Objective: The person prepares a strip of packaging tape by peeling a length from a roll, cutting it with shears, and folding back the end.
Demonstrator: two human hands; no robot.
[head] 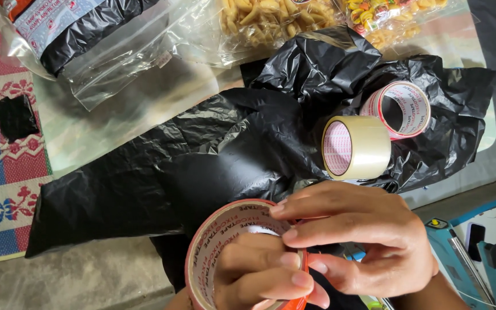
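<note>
A red tape roll (225, 252) is being gripped low in the view by the left hand (259, 275), while its rim is being pinched by the right hand (368, 241), above black plastic bags (202, 155).

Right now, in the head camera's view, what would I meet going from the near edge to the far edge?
The hands on an orange-edged tape roll → black plastic bag → cream tape roll → red-and-white tape roll → clear bags of yellow snacks.
</note>
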